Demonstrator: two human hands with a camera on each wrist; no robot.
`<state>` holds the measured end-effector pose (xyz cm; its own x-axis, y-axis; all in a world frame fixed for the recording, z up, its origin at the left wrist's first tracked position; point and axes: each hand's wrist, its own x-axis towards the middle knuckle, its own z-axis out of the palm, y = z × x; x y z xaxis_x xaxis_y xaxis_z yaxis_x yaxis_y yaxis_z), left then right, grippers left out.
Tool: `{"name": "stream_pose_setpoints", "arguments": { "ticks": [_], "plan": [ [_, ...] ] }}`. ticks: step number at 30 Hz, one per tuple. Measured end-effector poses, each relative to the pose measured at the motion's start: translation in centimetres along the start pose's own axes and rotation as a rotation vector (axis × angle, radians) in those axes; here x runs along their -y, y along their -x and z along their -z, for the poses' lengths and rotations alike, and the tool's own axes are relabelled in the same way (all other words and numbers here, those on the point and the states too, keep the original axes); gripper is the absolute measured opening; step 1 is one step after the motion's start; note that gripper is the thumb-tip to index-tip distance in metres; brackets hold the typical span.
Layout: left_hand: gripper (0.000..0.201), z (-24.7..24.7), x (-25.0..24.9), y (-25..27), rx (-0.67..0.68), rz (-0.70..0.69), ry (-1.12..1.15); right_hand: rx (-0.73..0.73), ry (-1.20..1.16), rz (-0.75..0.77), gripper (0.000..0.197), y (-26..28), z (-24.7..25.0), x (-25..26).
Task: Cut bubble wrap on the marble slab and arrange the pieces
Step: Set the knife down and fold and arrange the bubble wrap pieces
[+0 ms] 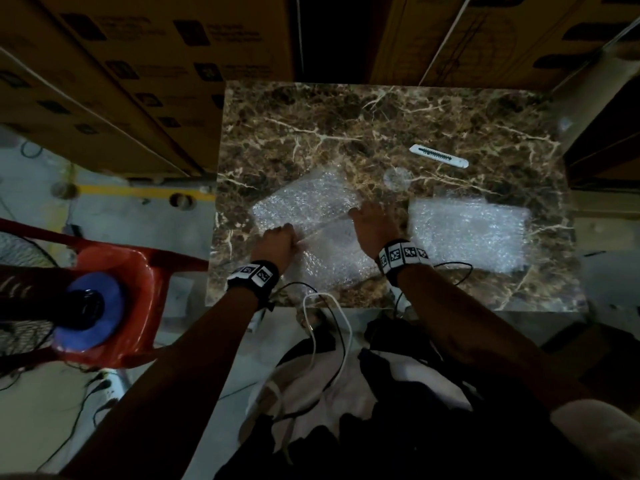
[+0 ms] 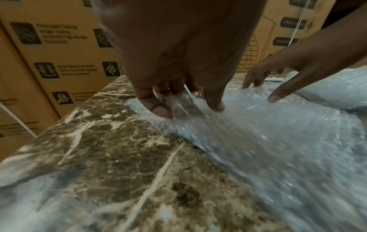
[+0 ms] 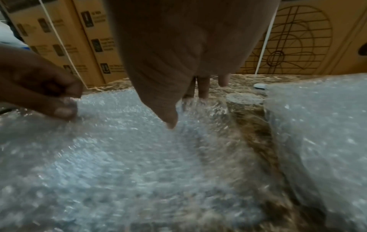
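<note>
While left hand pinched the bubble wrap edge and right hand lay flat, fingers extended, arranging seemed underway; next likely needs the cutter.

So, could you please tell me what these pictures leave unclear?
- Cutter: blade state too small in the head view.
- Carton print: blurred in the left wrist view.
- Left hand's fingertips: hidden by its own knuckles in the head view.
- Bubble wrap: motion-blurred, cut line unclear.

Left hand pinches edge of bubble wrap on marble slab; right hand spread above wrap, fingertips touching; cardboard boxes behind.
</note>
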<state>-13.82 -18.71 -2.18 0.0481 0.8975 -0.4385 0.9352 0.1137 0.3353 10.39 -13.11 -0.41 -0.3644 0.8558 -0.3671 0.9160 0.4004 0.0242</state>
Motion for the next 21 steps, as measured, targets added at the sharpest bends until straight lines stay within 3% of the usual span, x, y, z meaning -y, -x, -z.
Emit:
{"name": "stream_pose_setpoints", "arguments": {
  "ticks": [6, 9, 15, 17, 21],
  "plan": [
    [0.018, 1.1, -0.2, 0.4, -0.196, -0.084, -0.219, 0.031, -0.028, -0.047, 0.034, 0.4, 0.1, -1.7],
    [0.020, 0.4, 0.4, 0.7, -0.204, -0.153, -0.316, 0.028, -0.099, -0.021, 0.020, 1.0, -0.3, -2.7],
    [0.027, -0.1, 1.5, 1.7, -0.218, -0.178, -0.064, 0.077, -0.345, 0.068, 0.038, 3.0, -1.3, -3.8],
    [0.027, -0.1, 1.4, 2.2, -0.220, -0.171, -0.078, 0.107, -0.417, 0.068, 0.036, 3.8, -1.6, -3.8],
    [0.021, 0.4, 1.1, 3.0, -0.227, -0.226, -0.199, 0.000, -0.712, -0.010, 0.031, 5.5, -2.7, -3.5]
  ]
}}
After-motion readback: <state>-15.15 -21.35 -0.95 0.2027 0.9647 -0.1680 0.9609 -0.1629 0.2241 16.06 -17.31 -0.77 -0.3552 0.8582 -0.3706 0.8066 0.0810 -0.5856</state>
